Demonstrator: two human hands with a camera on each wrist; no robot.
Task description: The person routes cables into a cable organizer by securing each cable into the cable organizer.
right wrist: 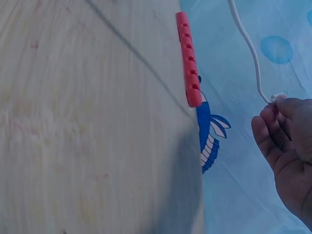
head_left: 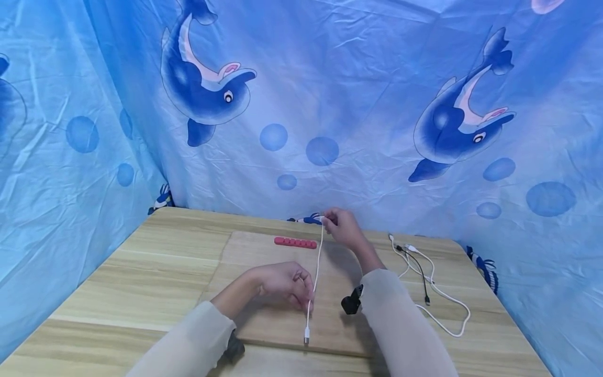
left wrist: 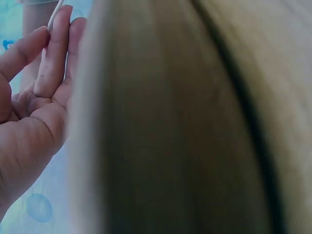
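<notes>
A white charging cable (head_left: 318, 256) is stretched between both hands above the wooden board. My right hand (head_left: 343, 228) pinches the cable's far connector (right wrist: 278, 96) between thumb and fingers, raised off the surface. Nearer to me, my left hand (head_left: 285, 283) pinches the cord between thumb and index finger, as the left wrist view shows on the cord (left wrist: 54, 15). Below that grip, the near end hangs down to a white plug with a metal tip (head_left: 306, 335). Just left of the cable, a red slotted strip (head_left: 295, 243) lies near the board's back edge.
At the right of the table lie another white cable (head_left: 452, 299), loosely looped, and a short black cable (head_left: 424, 280). The board (head_left: 264, 330) sits on a wood-grain table (head_left: 118, 283). Blue dolphin-print cloth (head_left: 301, 104) hangs behind and at both sides.
</notes>
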